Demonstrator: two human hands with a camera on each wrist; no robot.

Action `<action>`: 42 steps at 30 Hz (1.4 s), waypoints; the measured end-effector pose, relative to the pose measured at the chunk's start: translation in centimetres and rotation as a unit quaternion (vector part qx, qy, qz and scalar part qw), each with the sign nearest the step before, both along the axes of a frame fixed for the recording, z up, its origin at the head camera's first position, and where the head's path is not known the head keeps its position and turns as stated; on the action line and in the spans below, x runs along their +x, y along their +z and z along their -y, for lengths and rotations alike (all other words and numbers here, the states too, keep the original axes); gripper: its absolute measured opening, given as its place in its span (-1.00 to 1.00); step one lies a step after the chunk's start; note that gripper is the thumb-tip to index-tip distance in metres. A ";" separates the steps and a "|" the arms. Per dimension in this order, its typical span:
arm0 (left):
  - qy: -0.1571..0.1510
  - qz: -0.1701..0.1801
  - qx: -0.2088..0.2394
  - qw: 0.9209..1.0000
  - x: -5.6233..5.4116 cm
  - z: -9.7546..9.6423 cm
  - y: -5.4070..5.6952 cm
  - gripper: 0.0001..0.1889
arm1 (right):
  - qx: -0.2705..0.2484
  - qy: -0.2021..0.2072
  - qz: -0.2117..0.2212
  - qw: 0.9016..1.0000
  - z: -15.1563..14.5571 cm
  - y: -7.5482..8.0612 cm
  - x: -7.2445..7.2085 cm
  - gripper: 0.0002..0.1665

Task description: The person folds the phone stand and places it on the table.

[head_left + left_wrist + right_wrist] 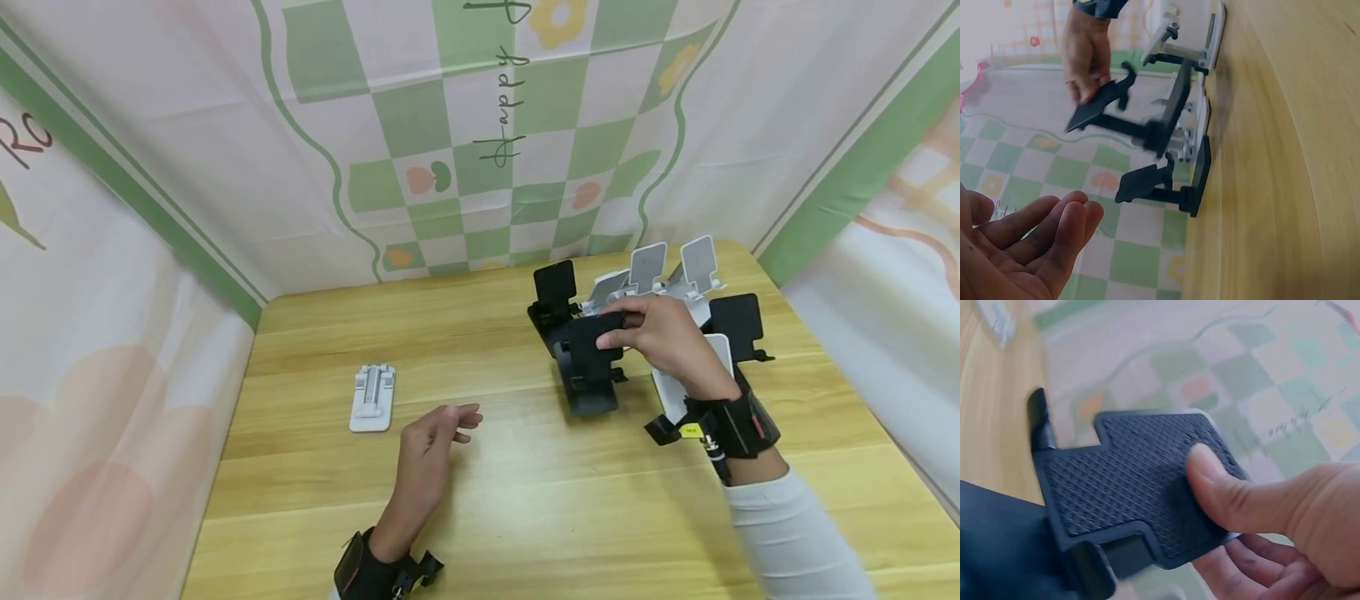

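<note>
A black folding phone stand with its plate unfolded is in my right hand. In the right wrist view, my thumb presses the plate's textured face and the fingers are behind it. The left wrist view shows this held stand raised off the table beside another unfolded black stand. My left hand hovers over the middle of the table with fingers loosely bent and nothing in them. To its upper left lies a white phone stand, folded flat.
Behind and around my right hand, several unfolded stands are crowded at the table's right: white ones, a black one, and a white one partly under my wrist. A patterned curtain hangs behind the wooden table.
</note>
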State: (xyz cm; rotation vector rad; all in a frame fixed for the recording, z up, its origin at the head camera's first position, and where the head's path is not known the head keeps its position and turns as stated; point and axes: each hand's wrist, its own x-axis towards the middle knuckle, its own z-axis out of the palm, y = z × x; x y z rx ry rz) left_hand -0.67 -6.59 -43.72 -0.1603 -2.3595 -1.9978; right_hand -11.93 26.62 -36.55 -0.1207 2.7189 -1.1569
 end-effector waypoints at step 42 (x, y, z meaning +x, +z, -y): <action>-0.106 0.223 0.248 0.937 -1.7 -2.6 0.4 -0.56 | -0.205 0.017 0.011 0.979 10.0 3.4 4.6 -0.55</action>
